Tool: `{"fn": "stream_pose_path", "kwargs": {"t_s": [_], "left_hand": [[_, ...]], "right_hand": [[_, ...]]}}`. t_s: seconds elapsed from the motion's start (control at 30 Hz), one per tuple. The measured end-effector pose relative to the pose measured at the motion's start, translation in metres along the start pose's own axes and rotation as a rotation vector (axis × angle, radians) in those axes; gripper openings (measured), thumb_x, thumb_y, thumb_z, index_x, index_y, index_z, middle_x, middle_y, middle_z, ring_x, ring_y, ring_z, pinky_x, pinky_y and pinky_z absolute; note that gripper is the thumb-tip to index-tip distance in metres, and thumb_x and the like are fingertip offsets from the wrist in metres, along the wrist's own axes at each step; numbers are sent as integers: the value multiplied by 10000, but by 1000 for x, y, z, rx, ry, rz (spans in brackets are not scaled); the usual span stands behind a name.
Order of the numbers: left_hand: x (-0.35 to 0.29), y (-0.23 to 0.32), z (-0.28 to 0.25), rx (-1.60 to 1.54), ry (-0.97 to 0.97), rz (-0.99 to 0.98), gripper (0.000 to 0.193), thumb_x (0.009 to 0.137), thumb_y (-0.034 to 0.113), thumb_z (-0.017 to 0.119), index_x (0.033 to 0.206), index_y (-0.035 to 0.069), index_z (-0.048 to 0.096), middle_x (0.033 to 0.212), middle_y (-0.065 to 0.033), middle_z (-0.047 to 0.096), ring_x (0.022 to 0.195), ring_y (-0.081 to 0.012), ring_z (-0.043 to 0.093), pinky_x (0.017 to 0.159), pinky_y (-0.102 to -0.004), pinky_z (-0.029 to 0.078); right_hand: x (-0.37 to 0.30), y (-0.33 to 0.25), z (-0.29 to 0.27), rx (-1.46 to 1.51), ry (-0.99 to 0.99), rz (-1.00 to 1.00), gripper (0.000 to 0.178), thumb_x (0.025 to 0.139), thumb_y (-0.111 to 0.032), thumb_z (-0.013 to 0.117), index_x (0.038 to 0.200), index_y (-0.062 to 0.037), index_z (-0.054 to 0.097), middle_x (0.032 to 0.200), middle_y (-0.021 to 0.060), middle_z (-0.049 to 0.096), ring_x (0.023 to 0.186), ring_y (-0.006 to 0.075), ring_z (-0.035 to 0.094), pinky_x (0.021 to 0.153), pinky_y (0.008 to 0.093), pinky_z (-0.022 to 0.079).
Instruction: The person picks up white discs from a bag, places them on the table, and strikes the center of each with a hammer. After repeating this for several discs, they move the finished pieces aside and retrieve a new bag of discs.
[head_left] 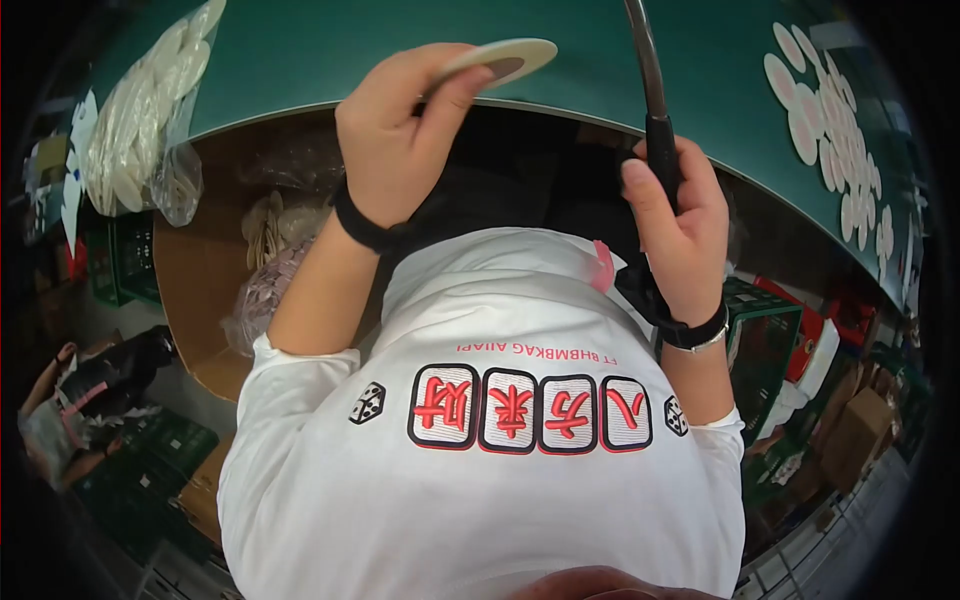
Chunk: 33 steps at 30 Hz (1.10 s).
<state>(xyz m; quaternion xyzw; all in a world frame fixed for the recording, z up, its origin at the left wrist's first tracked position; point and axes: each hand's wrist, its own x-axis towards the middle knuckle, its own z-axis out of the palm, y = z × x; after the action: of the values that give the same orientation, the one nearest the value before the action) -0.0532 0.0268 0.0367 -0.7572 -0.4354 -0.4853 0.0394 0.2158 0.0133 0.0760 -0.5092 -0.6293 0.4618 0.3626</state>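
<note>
My left hand (405,130) pinches a thin, pale oval piece (520,52) between thumb and fingers. The piece is tilted, just above the near edge of the green table (400,22), and a greyish patch shows beside my thumb. In my right hand (685,235) is a tool with a black handle (661,150) and a slim, slightly curved metal shaft (645,55). My fingers wrap round the handle's lower part. The shaft points away from me over the table, and its far end is cut off by the top of the picture.
Many pale ovals with pinkish middles (805,120) lie spread at the table's right. A clear bag of similar pale pieces (150,120) sits at the left. Below the table stands a cardboard box (200,290) with bagged pieces. Green crates (765,330) and another person (80,400) are farther off.
</note>
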Motion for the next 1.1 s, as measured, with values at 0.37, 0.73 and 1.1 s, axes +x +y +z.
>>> {"fn": "stream_pose_path", "kwargs": {"t_s": [0.37, 0.73, 1.1], "left_hand": [[-11, 50, 31, -1411, -196, -1280, 385, 1076, 289, 569, 1257, -42, 648, 1081, -103, 734, 936, -153, 722, 770, -264, 624], [15, 44, 35, -1110, -305, -993, 238, 952, 54, 676, 1185, 7, 663, 1111, -92, 734, 947, -187, 728, 793, -318, 593], [53, -13, 29, 315, -290, 47, 224, 774, 24, 712, 991, 78, 722, 1159, -93, 706, 1086, -311, 657, 935, -395, 523]], "right_hand": [[8, 19, -2, 466, -15, 218, 175, 990, -69, 660, 1121, -4, 566, 825, 63, 642, 453, 27, 412, 410, 213, 351], [12, 8, -9, 424, 53, 158, 165, 1004, -80, 649, 1123, -6, 563, 830, 42, 623, 476, 22, 424, 421, 207, 348], [-17, 22, -31, 37, 64, 37, 231, 1053, -130, 591, 1232, 15, 595, 906, 62, 680, 605, 83, 538, 551, 224, 426]]}}
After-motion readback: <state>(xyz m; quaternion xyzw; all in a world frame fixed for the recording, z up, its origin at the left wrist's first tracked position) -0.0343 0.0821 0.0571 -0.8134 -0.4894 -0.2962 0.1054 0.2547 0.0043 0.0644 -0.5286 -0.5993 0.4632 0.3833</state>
